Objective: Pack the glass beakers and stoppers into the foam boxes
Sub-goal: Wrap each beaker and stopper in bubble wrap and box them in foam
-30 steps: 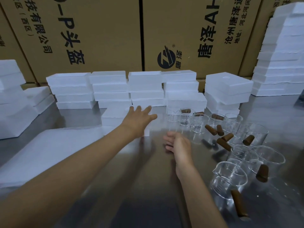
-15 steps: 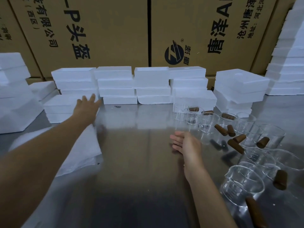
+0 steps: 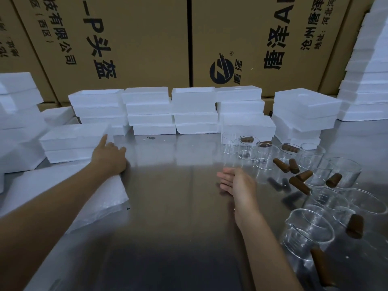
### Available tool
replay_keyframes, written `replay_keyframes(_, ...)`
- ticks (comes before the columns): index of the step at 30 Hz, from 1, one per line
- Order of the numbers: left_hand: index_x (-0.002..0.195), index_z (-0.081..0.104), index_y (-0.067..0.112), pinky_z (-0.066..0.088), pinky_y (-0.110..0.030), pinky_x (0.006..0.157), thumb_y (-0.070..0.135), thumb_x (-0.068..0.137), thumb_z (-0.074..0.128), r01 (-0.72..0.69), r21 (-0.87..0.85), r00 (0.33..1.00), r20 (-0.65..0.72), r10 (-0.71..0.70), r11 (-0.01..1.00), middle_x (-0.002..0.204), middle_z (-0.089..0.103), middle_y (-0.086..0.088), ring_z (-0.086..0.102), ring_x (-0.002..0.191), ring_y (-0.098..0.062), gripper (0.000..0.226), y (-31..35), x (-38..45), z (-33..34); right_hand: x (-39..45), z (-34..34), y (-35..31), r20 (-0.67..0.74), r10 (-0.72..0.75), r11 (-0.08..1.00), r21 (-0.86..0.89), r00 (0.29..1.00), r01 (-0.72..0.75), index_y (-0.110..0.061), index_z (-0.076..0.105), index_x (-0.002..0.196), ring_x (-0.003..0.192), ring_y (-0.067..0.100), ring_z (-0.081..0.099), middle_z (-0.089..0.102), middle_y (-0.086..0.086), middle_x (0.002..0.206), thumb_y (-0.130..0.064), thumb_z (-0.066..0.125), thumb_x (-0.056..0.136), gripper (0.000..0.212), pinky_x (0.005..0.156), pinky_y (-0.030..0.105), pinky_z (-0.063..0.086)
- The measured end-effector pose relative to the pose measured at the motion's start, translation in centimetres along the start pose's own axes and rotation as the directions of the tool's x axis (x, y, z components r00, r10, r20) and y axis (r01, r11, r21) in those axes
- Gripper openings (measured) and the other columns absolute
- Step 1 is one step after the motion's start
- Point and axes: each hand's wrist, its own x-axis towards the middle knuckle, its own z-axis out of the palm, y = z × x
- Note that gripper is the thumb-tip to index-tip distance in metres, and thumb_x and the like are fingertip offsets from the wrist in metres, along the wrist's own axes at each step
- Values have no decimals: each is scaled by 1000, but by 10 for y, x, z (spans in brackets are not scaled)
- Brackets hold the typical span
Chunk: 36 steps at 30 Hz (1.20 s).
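My left hand (image 3: pixel 109 158) touches the foam box (image 3: pixel 75 136) near the table's (image 3: pixel 178 206) left edge, apparently ungripped; my right hand (image 3: pixel 239 183) rests open beside the beakers (image 3: pixel 266 156).

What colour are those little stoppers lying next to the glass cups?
Brown. The stoppers lie among the clear beakers; the head view shows them best.

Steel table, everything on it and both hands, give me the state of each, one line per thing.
Left hand: open, index finger touching the low two-high white foam box stack.
Right hand: open, fingers straight, holding nothing.
Clear glass beakers: upright, unpacked; two at the back hold stoppers.
Brown tapered stoppers: mostly loose, lying on the table.
Flat white foam sheet: lying flat under the left forearm.
Back-row white foam boxes: stacked.
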Motion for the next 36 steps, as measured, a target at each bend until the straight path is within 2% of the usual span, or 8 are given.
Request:
replay_keyframes(1,136,45,18,29,-43,115,28,100,28,-14,-46,1000,-5,14,999,140,51,-10,43,133,-26,42,1,-4,-3,0,0,0,0,-1,1000,-1,1000,1,-10,63,84,84,25,60,70,9,89,-8,33,99,34,66,26,48)
replay_keyframes(3,129,46,16,44,-39,95,26,100,33,-44,-134,999,-12,43,990,129,55,-9,54,119,-27,33,3,-11,-9,0,0,0,-3,-2,1000,-4,1000,2,-9,63,83,84,24,60,70,9,88,-7,33,99,34,67,26,47)
replay_keyframes(8,113,51,17,46,-36,89,31,96,43,-113,-219,993,1,116,969,119,59,-11,58,110,-30,24,11,-19,-29,1,3,5,-21,-27,998,-62,999,25,-13,64,82,80,21,62,72,10,92,-10,36,98,33,69,26,48)
replay_keyframes(12,128,51,21,47,-38,93,36,95,49,-229,-343,972,-124,198,911,127,58,-9,57,115,-30,37,26,4,-74,-3,10,17,-34,-146,964,-231,989,135,-22,67,80,89,19,67,74,2,93,-13,42,94,30,86,40,54)
replay_keyframes(18,150,27,11,37,-49,107,28,94,54,-310,-543,928,-351,124,781,152,35,-15,34,137,-34,65,62,84,-169,-1,11,23,-60,-209,935,-306,976,181,-23,67,75,80,25,68,70,-1,74,-18,48,93,27,82,46,55)
replay_keyframes(24,157,8,11,18,-51,118,24,99,47,-172,-559,973,-223,53,811,166,-2,-6,-3,152,-30,71,97,139,-186,-1,11,26,-66,-240,933,-290,968,212,-15,65,77,77,25,66,67,4,71,-22,49,95,25,78,47,55)
replay_keyframes(32,145,31,6,30,-49,110,4,92,44,-138,-564,916,-386,-112,815,150,33,-17,20,144,-34,54,104,133,-180,-2,12,27,-47,-237,942,-255,970,217,-25,67,80,81,17,67,69,-6,75,-36,42,84,28,80,42,55)
replay_keyframes(36,138,39,4,34,-47,104,7,94,41,-225,-588,883,-460,-93,777,143,40,-16,28,137,-33,44,88,90,-181,1,11,27,-51,-196,954,-243,979,178,-25,68,75,80,19,67,70,-7,73,-19,48,92,27,81,45,56)
